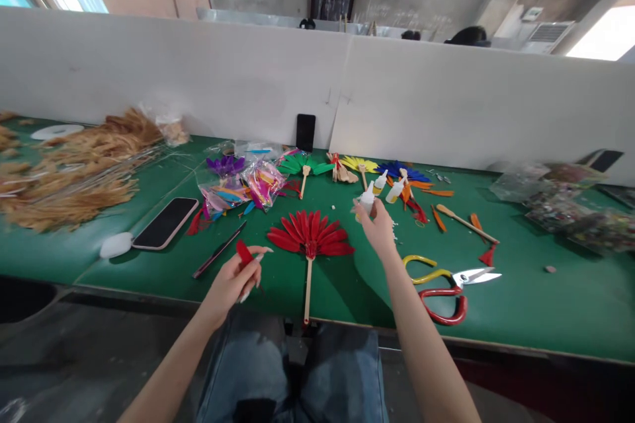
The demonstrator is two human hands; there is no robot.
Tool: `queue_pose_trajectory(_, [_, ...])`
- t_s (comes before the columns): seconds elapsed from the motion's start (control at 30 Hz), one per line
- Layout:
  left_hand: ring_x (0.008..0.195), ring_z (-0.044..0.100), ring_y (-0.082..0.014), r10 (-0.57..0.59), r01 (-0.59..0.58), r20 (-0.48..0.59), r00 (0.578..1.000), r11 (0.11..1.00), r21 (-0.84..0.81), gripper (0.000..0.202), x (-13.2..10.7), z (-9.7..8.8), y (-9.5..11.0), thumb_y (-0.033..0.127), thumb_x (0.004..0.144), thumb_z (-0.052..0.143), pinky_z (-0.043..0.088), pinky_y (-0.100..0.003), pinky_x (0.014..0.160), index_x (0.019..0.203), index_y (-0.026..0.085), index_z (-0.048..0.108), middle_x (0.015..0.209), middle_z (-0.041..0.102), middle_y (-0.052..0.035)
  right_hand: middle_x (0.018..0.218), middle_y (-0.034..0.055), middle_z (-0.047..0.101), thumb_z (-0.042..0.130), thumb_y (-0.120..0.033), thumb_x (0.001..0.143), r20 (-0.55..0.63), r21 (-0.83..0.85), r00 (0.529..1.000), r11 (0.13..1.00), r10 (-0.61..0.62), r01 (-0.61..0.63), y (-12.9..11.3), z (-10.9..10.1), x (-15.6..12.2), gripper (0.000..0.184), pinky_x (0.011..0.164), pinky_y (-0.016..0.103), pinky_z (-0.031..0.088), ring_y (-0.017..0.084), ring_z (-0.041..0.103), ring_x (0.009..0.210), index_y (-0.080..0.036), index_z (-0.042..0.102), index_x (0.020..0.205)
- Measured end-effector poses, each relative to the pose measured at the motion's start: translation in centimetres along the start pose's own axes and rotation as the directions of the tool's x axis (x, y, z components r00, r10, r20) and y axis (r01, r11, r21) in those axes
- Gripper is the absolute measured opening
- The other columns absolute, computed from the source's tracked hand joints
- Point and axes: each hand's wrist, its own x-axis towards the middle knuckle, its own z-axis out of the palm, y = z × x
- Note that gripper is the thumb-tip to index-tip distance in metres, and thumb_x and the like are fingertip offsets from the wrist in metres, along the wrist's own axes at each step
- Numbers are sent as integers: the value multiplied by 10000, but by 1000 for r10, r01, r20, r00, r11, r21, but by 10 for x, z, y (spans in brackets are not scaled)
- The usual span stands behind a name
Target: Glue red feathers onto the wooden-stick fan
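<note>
My left hand [237,277] is closed on a small red feather [243,253], held just above the near edge of the green table [546,317]. Beside it lies a red feather fan [310,235] with a wooden stick handle pointing toward me. My right hand [380,228] reaches forward past the fan, its fingers wrapped round a small white glue bottle [366,198]. Two more glue bottles [387,186] stand just beyond it.
Green, yellow and blue feather fans [305,165] lie further back, with bags of coloured feathers [248,188]. Scissors with yellow and red handles [446,281] lie right of my arm. A phone [166,222], a dark stick [219,249] and straw-coloured dried plumes [74,172] lie left.
</note>
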Motion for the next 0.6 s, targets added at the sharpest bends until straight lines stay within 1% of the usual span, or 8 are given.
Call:
queue_pose_trajectory(0.07, [391,334,-57,66,-63,-52,996,996,62,372,1,0,4,445,861,513,266,-179,384,1100,160,528,543,430,83,749,45,652,531,-594,791,183,51,983,999,-6,-4,-21,-12,-16,467,553,278,479,177,596,617,-175,590,991])
queue_pose_trajectory(0.13, [408,375,-69,157,-145,-51,986,972,186,333,0,5,11,430,867,514,325,-190,429,1067,166,558,522,422,84,708,19,626,556,-587,783,409,36,911,996,60,-82,-40,-16,-37,492,454,249,435,146,544,533,-178,596,1054])
queue_pose_trajectory(0.17, [425,400,-75,209,-194,-29,978,945,262,313,-1,10,14,414,868,522,359,-196,466,1058,171,574,517,426,83,727,14,629,585,-573,770,465,29,881,993,90,-117,-49,-16,-48,532,432,240,417,139,536,523,-184,562,1132])
queue_pose_trajectory(0.23, [468,444,-85,306,-302,54,950,866,399,291,-4,24,19,371,862,543,405,-204,544,1077,184,599,527,443,77,765,14,637,620,-531,763,509,25,854,990,105,-137,-60,-12,-69,543,459,228,409,135,553,563,-193,529,1178])
queue_pose_trajectory(0.3, [516,476,-95,365,-405,180,913,769,494,328,-7,40,21,311,870,521,417,-200,586,1178,216,580,554,462,71,724,-6,625,620,-487,781,528,16,844,992,97,-123,-66,-5,-86,555,498,228,405,128,547,563,-194,477,1229])
queue_pose_trajectory(0.43, [619,564,-137,353,-520,382,854,575,632,467,-5,63,16,169,860,424,426,-216,599,1314,252,496,692,601,15,574,-78,517,616,-343,803,568,-29,818,996,90,-90,-65,6,-104,644,486,212,351,115,486,502,-189,331,1359])
queue_pose_trajectory(0.5, [686,599,-169,334,-557,446,830,524,644,481,-1,66,15,157,854,414,447,-242,630,1320,242,496,778,650,-28,555,-92,483,637,-315,785,572,-34,816,996,87,-83,-65,7,-108,680,469,206,330,112,463,486,-199,316,1373])
queue_pose_trajectory(0.6, [795,625,-221,304,-603,528,793,515,609,455,7,63,16,181,852,438,471,-293,712,1296,211,534,875,680,-86,563,-94,488,705,-335,723,583,-20,810,997,71,-73,-69,1,-111,777,448,211,334,119,461,476,-225,309,1383])
